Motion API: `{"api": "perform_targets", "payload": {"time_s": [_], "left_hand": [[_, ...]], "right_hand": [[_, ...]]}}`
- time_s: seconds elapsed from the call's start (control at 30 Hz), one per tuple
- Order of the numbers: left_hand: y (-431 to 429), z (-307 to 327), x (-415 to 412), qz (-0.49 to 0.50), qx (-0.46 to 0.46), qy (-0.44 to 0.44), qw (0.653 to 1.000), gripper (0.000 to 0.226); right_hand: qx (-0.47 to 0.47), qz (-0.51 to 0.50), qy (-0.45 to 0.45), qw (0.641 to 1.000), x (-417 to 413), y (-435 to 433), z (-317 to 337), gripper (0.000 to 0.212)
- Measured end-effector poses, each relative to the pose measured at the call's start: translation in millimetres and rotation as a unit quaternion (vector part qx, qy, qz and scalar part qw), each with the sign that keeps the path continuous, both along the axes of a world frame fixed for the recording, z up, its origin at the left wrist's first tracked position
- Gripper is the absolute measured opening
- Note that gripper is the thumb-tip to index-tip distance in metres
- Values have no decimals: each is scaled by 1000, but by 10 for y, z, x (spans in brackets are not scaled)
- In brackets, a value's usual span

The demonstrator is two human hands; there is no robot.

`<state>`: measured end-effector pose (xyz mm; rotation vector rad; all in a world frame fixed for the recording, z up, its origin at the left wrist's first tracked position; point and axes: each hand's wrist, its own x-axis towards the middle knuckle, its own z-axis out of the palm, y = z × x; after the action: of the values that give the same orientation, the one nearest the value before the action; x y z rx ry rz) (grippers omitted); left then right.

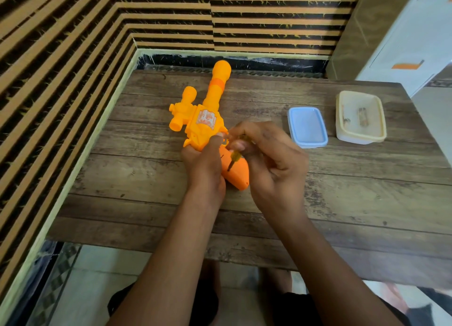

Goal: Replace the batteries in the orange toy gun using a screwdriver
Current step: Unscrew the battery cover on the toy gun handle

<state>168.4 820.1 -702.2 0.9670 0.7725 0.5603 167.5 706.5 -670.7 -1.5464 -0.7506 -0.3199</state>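
The orange toy gun [204,120] lies on the wooden table [342,191] with its barrel pointing away from me and its handle toward me. My left hand [204,165] grips the gun where the body meets the handle. My right hand [266,159] pinches a small yellow screwdriver [234,158], whose dark tip stands on the orange handle near its middle. Most of the screwdriver's grip is hidden inside my fingers.
To the right lie a pale blue lid [307,127] and an open cream plastic box [360,117] with a few small items inside. A striped wall borders the table's left and far sides. A white cabinet [406,37] stands at the far right.
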Motion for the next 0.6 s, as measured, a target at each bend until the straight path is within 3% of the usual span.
{"api": "perform_targets", "payload": {"time_s": [0.2,0.37,0.53,0.6], "left_hand": [[0,25,16,15,-8,21,1000,26],[8,40,-10,9,3,27,1000,28],[-24,59,20,20,-3,21,1000,22],[-19,38,26,20,0,22,1000,19]], "right_hand": [[17,42,43,998,27,-72,-1,14],[12,-18,23,1000,29,-51,-1,8],[20,27,36,999,71,-95,-22,31],[15,49,43,998,64,-113,-18,31]]}}
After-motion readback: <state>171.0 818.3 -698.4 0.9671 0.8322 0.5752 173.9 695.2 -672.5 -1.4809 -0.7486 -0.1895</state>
